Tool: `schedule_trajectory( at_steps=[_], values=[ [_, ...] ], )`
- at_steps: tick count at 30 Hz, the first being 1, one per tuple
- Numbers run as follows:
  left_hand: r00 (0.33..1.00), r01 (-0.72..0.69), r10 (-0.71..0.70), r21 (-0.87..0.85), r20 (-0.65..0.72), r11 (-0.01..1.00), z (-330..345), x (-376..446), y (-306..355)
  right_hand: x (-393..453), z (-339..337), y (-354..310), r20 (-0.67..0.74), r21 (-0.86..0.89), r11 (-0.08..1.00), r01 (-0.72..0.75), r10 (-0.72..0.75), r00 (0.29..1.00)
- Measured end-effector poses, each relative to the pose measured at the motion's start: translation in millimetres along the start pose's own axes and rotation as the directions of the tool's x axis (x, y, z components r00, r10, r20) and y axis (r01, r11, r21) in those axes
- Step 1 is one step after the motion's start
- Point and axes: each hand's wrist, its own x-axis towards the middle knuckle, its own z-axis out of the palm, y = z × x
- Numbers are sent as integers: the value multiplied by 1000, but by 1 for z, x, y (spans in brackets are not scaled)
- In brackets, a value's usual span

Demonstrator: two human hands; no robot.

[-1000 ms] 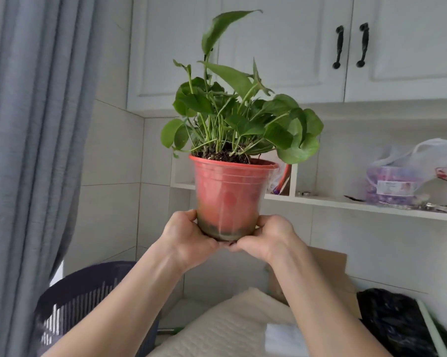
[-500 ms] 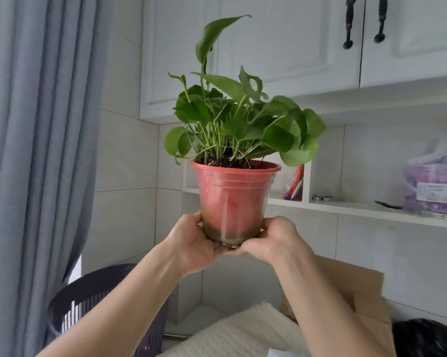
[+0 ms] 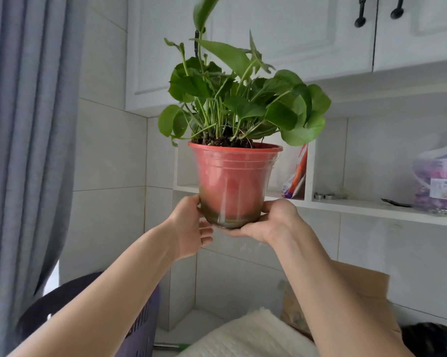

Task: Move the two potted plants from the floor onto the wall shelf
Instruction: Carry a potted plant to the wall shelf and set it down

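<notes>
Both bare hands hold one potted plant (image 3: 234,140) up in front of the wall shelf (image 3: 371,207). The pot is smooth, glossy red plastic, round and tapering to a narrower base, with a rolled rim, faint ridges under it and a dull greenish-brown band at the bottom. Dark, crumbly soil fills it, and thin pale stems carry broad, smooth green leaves, one tall leaf running out of the top of the frame.

The left hand (image 3: 189,228) is curled against the pot's lower left side, its fingers tucked beneath. The right hand (image 3: 266,222) cups the base from the right, palm under it and thumb on the lower wall. The pot's base is level with the left end of the white shelf, in front of a small open compartment there; I cannot tell whether it touches the board.

Compared with half a second ago, the pot sits higher and further right in view, closer to the compartment, and the grip is unchanged.

A grey pleated curtain (image 3: 24,137) hangs at the left; a dark slatted basket (image 3: 137,328) stands below.
</notes>
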Motion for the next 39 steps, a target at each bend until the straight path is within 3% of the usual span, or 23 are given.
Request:
schedule_trajectory(
  at_steps=[3,6,11,17,19,20,22,23,25,27,31,39],
  values=[
    [966,-257,258,-36,21,966,3,23,2,11,4,-7,-3,1,1000,-1,1,1000],
    [844,-521,509,35,166,853,2,45,3,30,6,-11,-20,13,1000,18,-18,1000],
    [771,-629,623,310,132,713,-2,84,0,66,2,-19,-49,-71,993,89,-93,994],
    [697,-692,717,261,-4,673,6,128,1,96,-9,-26,6,-179,958,223,-226,974],
    [680,-706,732,228,-47,670,6,141,0,103,-16,-29,-35,-390,862,326,-367,930],
    [670,-715,740,214,-61,665,5,148,1,105,-20,-33,-37,-523,750,404,-494,869],
    [658,-729,750,196,-65,656,4,162,6,107,-22,-43,118,-713,436,549,-697,707],
    [656,-731,752,199,-62,653,4,168,8,105,-20,-48,223,-760,296,579,-718,659],
    [652,-734,757,208,-48,646,7,180,11,104,-11,-60,342,-812,121,570,-693,635],
    [654,-736,756,203,-29,646,11,194,12,111,-8,-73,369,-835,69,546,-667,647],
    [687,-719,726,175,31,673,12,220,17,129,-13,-95,382,-850,70,522,-601,702],
    [693,-717,719,149,49,681,22,263,25,174,-10,-116,357,-891,-18,453,-645,676]
  ],
)
